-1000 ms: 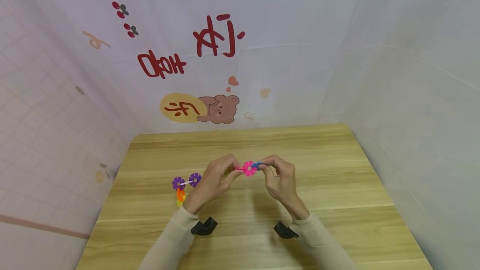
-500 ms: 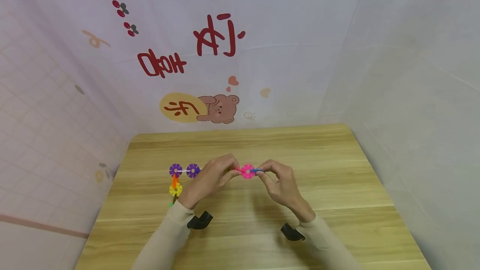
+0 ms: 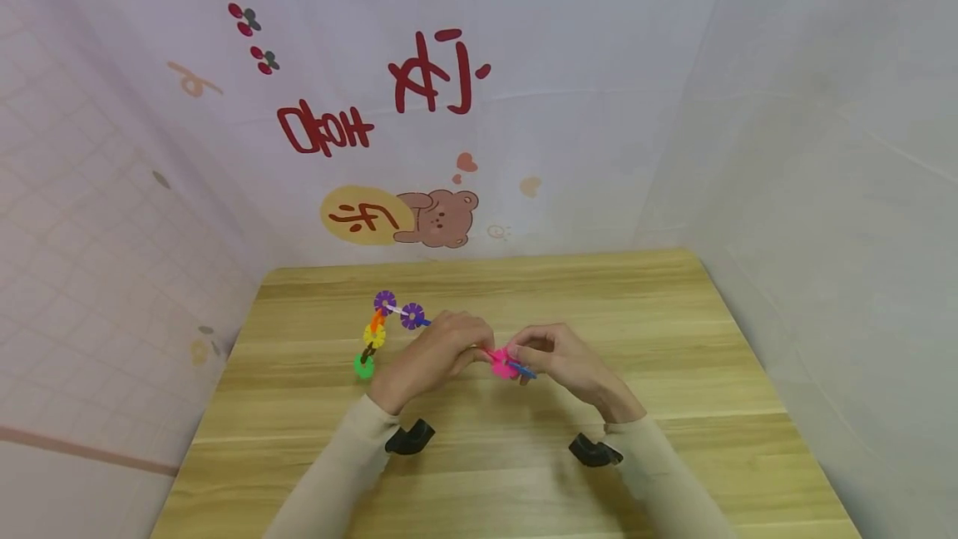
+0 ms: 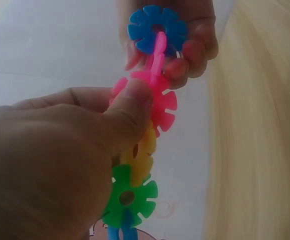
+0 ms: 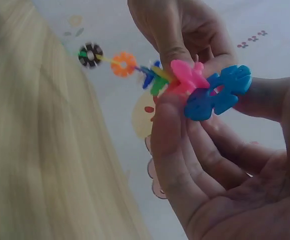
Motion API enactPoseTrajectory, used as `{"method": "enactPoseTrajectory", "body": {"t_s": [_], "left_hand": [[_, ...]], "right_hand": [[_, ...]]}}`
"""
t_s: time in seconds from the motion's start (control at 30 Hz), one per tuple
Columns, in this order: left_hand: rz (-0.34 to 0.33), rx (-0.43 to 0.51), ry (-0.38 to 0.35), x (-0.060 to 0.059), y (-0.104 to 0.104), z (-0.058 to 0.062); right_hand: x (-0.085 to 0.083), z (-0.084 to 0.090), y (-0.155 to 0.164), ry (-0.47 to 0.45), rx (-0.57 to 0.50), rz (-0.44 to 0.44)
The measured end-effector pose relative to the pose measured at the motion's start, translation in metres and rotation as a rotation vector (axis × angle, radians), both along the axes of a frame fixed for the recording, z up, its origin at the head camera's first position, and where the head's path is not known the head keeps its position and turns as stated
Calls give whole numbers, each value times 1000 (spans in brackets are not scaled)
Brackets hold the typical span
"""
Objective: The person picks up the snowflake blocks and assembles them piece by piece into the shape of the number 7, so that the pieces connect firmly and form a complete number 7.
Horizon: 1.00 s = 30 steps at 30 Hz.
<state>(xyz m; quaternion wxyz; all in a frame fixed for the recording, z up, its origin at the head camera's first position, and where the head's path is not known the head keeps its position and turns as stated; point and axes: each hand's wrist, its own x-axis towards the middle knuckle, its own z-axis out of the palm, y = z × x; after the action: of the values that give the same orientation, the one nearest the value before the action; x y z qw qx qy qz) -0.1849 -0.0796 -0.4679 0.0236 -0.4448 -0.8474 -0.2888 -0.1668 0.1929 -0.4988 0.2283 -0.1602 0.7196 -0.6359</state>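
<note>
A chain of slotted plastic snowflake discs hangs between both hands above the table. My left hand (image 3: 441, 348) pinches a pink disc (image 4: 164, 107) between thumb and fingers. A yellow disc (image 4: 144, 159) and a green disc (image 4: 135, 202) follow it in the left wrist view. Slotted into the held disc is a second pink disc (image 3: 501, 368), which carries a blue disc (image 5: 222, 95) at the chain's end. Thumb and fingers of my right hand (image 3: 572, 364) grip that second pink disc; the blue disc partly hides the thumb in the right wrist view.
The chain's far part stretches left of my left hand, with purple discs (image 3: 412, 316), a yellow disc (image 3: 374, 335) and a green disc (image 3: 364, 368) at its end. Beneath lies a wooden table (image 3: 479, 489). A printed white curtain (image 3: 584, 148) stands behind it.
My right hand has shifted its grip from the blue disc to the pink disc beside it. The chain's left part has swung away from me and to the right.
</note>
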Motion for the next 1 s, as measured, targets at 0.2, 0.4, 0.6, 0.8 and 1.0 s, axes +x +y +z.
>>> {"method": "enactPoseTrajectory", "body": {"t_s": [0.2, 0.4, 0.6, 0.8, 1.0], "left_hand": [[5, -45, -6, -1, 5, -4], [10, -37, 42, -5, 10, -15], [10, 38, 100, -11, 20, -35], [0, 93, 135, -12, 33, -55], [-8, 88, 119, -8, 42, -75]], "right_hand": [[4, -9, -3, -118, -81, 10], [15, -23, -4, -185, -217, -76], [27, -36, -2, -221, -261, -211], [39, -45, 0, -262, -269, -329], [48, -62, 5, -256, -261, -313]]}}
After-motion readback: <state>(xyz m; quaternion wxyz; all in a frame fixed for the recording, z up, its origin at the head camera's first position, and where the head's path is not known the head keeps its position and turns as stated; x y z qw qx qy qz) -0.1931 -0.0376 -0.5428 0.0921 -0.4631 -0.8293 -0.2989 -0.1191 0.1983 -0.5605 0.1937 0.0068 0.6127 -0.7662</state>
